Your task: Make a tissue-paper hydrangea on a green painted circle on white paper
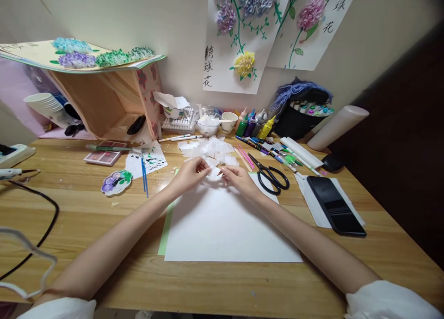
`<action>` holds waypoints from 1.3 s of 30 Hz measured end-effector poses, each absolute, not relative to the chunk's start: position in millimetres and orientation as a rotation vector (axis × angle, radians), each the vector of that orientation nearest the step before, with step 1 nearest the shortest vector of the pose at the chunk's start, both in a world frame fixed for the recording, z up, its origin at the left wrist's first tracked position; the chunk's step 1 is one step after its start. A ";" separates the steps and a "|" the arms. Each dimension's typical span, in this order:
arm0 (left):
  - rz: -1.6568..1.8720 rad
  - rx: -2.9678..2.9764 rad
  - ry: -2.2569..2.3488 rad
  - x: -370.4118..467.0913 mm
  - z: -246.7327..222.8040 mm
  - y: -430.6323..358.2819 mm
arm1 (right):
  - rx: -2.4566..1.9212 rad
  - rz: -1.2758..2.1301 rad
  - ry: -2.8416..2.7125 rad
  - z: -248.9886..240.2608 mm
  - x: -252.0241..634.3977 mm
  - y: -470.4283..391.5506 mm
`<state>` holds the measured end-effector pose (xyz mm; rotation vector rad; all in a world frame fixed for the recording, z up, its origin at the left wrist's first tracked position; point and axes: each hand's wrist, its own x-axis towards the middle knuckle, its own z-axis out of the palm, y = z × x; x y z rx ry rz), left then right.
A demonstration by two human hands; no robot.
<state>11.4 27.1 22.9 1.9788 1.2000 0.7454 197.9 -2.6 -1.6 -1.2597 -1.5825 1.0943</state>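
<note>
White sleeves [388, 301] foremost; left hand [193, 174] and right hand [240, 178] both pinch a white scrap [215, 173]

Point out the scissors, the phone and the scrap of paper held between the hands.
Scissors [264, 169]: head view, near the pivot.
Phone [336, 206]: head view, middle of its dark upper face.
Scrap of paper [214, 173]: head view, middle of its visible white surface.
</note>
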 end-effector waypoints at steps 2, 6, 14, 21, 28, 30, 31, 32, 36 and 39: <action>0.767 1.958 1.185 18.3 16.6 21.6 | -1.223 1.317 -1.425 -3.8 199.9 -11.5; 0.798 1.929 1.227 26.1 10.9 13.4 | -1.255 1.383 -1.299 -6.8 199.6 -16.6; 1.005 2.170 1.380 32.9 -0.4 -2.5 | -1.328 1.212 -1.388 -7.4 196.5 -15.7; 0.921 2.483 1.329 37.8 -9.4 -12.4 | -1.259 1.241 -1.422 -13.0 198.2 -16.2; 0.965 2.361 1.359 35.0 -11.3 -10.9 | -1.192 1.318 -1.482 -9.9 202.5 -16.4; 0.988 2.327 1.343 34.9 -10.7 -11.2 | -1.190 1.307 -1.501 -9.6 203.1 -16.8; 0.995 2.310 1.340 35.0 -10.2 -11.5 | -1.190 1.305 -1.501 -9.5 203.2 -16.9; 0.999 2.292 1.340 35.0 -9.6 -11.8 | -1.189 1.304 -1.497 -9.5 203.2 -17.0; 1.024 2.220 1.343 34.8 -7.1 -12.4 | -1.179 1.313 -1.476 -8.5 202.4 -17.3; 1.044 2.150 1.301 34.4 -5.6 -11.2 | -1.174 1.349 -1.447 -7.1 201.8 -17.9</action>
